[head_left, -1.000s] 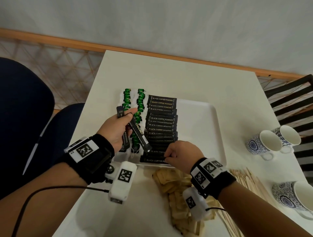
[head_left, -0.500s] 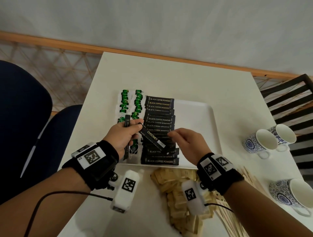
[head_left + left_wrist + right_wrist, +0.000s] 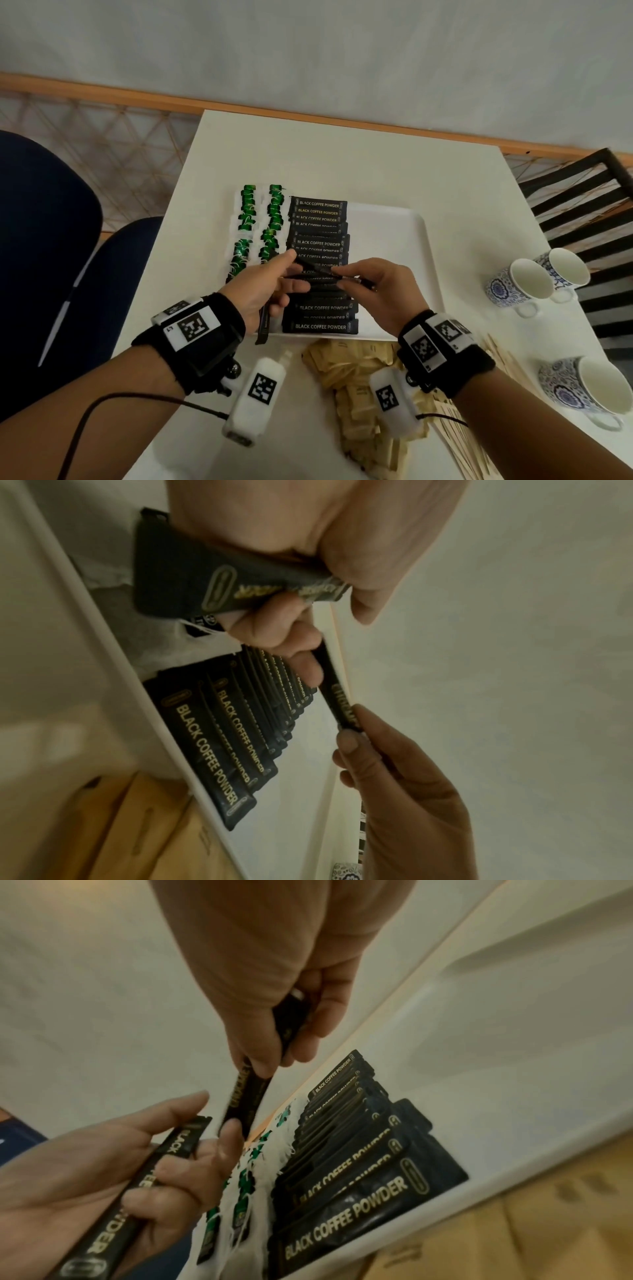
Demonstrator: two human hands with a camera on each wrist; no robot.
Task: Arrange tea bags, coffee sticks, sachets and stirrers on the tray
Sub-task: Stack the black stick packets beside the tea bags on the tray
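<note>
A white tray (image 3: 411, 260) holds two columns of green tea bags (image 3: 246, 219) and a long overlapping row of black coffee sticks (image 3: 320, 240). Above that row my left hand (image 3: 291, 270) grips a small bundle of coffee sticks (image 3: 263, 325) in its palm. My right hand (image 3: 342, 277) pinches the end of one stick (image 3: 315, 269) that spans between both hands. In the left wrist view that stick (image 3: 337, 696) runs from my left fingers (image 3: 294, 637) to the right thumb. The right wrist view shows the same stick (image 3: 245, 1102) and the bundle (image 3: 154, 1164).
Brown sachets (image 3: 346, 373) lie heaped on the table just in front of the tray. Wooden stirrers (image 3: 455, 442) lie at their right. Three patterned cups (image 3: 527, 284) stand at the right edge. A blue chair (image 3: 44, 240) is at the left, a dark slatted chair (image 3: 589, 198) at the right.
My right hand lifted off the front of the coffee row, came up to my left hand and took hold of one stick there. My left hand tilted its bundle toward it.
</note>
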